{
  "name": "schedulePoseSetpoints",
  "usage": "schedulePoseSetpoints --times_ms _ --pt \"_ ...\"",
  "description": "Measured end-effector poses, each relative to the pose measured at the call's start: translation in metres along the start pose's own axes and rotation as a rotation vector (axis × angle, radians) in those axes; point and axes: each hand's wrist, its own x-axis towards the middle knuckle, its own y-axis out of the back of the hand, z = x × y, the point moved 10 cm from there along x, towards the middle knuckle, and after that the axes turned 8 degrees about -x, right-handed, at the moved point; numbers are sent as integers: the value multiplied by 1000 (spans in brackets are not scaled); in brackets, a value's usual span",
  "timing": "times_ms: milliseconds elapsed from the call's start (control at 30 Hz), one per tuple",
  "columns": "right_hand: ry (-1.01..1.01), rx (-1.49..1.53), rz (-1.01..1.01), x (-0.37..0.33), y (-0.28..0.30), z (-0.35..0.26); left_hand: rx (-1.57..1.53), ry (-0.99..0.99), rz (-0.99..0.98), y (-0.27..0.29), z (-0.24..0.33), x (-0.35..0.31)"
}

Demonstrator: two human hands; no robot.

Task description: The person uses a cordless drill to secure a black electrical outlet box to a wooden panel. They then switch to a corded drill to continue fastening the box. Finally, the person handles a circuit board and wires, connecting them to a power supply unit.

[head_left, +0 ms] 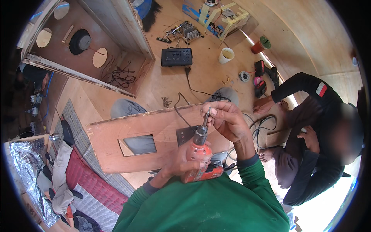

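Note:
A worn red corded drill (199,154) is held against my front, its chuck pointing away from me. My left hand (176,165) is wrapped round the drill's body. My right hand (228,120) pinches the end of the dark bit (206,119) in the chuck. Whether a small screw sits at the bit's tip, hidden by the fingers, I cannot tell. Beneath the drill a reddish-brown wooden board (108,135) lies across my lap. It has a rectangular cutout and a dark metal plate (184,136) with small holes.
An open wooden cabinet (139,38) with round holes stands at far left. Beyond the board are a black electronic box (176,57), a circuit board (189,31), a white cup (226,55) and loose screws (166,102). A co-worker (309,127) sits close on the right, beside coiled cables.

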Motion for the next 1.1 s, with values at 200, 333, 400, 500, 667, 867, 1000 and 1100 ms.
schedulePoseSetpoints --times_ms 200,333,400,500,667,867,1000,1100 --pt "-29 -50 17 1 9 14 5 35 30 2 -2 -4" --pt "-33 -96 28 1 9 15 -9 17 16 1 -2 -2" --pt "14 -171 49 1 8 10 -23 4 9 2 -1 0" --pt "45 -457 127 -10 10 6 -41 -2 13 6 -1 2" --pt "83 -861 300 -85 14 0 -55 -155 100 7 11 18" --pt "-124 -1408 115 -186 -22 0 -552 -68 149 -35 -26 44" --pt "-99 -1635 528 -219 -25 11 -363 -11 81 -65 -41 52" --pt "-22 -1601 630 -237 -28 18 -177 14 5 -76 -43 52"
